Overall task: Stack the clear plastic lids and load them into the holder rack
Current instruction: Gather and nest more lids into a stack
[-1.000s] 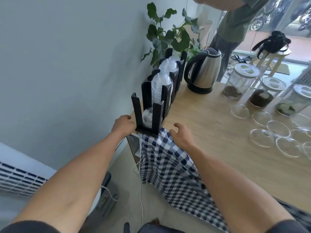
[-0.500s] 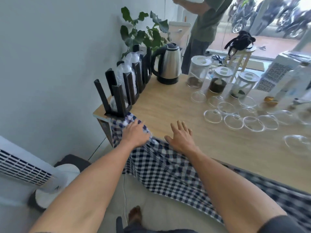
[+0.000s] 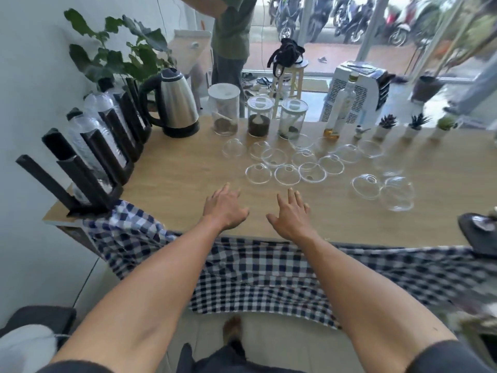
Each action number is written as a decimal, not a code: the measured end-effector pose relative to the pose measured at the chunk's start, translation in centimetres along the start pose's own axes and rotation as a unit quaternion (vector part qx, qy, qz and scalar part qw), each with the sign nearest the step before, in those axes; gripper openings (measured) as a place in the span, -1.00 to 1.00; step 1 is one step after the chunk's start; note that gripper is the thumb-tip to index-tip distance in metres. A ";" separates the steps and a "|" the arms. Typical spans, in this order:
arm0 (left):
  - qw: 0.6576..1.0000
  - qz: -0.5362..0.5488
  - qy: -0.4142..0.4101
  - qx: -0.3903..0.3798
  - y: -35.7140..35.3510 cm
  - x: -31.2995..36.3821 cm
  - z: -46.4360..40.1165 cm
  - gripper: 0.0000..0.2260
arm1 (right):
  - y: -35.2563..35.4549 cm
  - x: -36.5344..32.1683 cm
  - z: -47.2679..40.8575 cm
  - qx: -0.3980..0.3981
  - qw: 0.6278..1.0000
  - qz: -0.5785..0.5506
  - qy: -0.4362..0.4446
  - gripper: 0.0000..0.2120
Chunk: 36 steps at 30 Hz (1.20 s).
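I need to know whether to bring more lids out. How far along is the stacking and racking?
Done: the rack at the table's left edge already holds tall stacks of lids. In hand: nothing; the left hand and right hand are open and empty above the table, reaching toward the loose lids. Left: well over a dozen lids lie scattered, unstacked. Roughly midway at best.

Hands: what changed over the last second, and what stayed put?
Both hands left the holder rack end of the table. The left hand and right hand now hover open and empty near the loose clear lids. The rack's stacked lids, the kettle and the jars stayed put.
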<state>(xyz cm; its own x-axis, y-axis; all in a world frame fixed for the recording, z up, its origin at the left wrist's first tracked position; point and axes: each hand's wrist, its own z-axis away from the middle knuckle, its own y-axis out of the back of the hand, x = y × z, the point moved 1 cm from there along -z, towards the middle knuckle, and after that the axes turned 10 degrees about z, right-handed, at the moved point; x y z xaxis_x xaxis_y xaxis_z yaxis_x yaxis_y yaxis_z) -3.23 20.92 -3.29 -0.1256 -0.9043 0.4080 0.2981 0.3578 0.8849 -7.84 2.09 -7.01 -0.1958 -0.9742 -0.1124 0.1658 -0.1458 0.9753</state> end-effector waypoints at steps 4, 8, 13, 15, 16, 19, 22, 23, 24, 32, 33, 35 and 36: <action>0.999 -0.013 -0.035 -0.015 -0.7 2.2 -3.5 -0.31 | 0.2 2.1 -1.9 0.011 0.999 0.006 -0.034 -0.30; 0.998 -0.012 -0.059 -0.023 -0.7 2.9 -7.2 -0.30 | 0.7 2.7 -4.5 0.019 0.998 0.007 -0.054 -0.33; 0.995 -0.008 -0.095 -0.030 -0.1 2.9 -11.8 -0.30 | 1.8 2.2 -8.0 0.036 0.996 -0.014 -0.081 -0.34; 0.994 -0.005 -0.106 -0.030 -0.1 2.8 -13.6 -0.34 | 1.9 1.9 -9.5 0.042 0.995 -0.020 -0.091 -0.34; 0.993 -0.003 -0.112 -0.032 -0.2 2.6 -14.4 -0.35 | 1.9 1.7 -10.2 0.042 0.994 -0.022 -0.097 -0.34; 0.991 0.002 -0.130 -0.036 -0.8 2.2 -16.0 -0.41 | 1.7 1.4 -11.7 0.035 0.993 -0.014 -0.109 -0.34; 0.989 0.007 -0.140 -0.041 -1.3 1.7 -17.0 -0.45 | 1.4 1.2 -12.9 0.031 0.992 0.000 -0.120 -0.36; 0.989 0.010 -0.141 -0.042 -1.4 1.6 -17.4 -0.46 | 1.2 1.1 -13.2 0.034 0.992 0.005 -0.120 -0.37; 0.989 0.016 -0.141 -0.043 -1.6 1.4 -17.9 -0.47 | 0.9 1.1 -13.6 0.040 0.992 0.011 -0.118 -0.40; 0.988 0.066 -0.141 -0.018 -2.4 -1.0 -19.2 -0.69 | -0.4 0.6 -14.6 0.099 0.994 0.031 -0.032 -0.61; 0.987 0.075 -0.139 -0.012 -2.0 -1.4 -19.3 -0.70 | -0.3 0.4 -14.5 0.107 0.994 0.024 -0.027 -0.60; 0.987 0.084 -0.137 0.005 -1.1 -2.2 -19.6 -0.69 | 0.3 -0.1 -14.5 0.126 0.992 0.007 -0.012 -0.60; 0.987 0.085 -0.136 0.015 -0.6 -2.6 -20.0 -0.68 | 0.8 -0.3 -14.6 0.133 0.991 -0.010 -0.001 -0.61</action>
<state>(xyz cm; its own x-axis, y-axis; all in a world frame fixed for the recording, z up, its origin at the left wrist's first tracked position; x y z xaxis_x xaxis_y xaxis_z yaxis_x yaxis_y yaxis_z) 15.81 18.40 -9.35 -0.3277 -0.7359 0.5926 0.3088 0.5093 0.8032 6.47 -0.28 -9.00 -0.1977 -0.9712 -0.1328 -0.0997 -0.1148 0.9884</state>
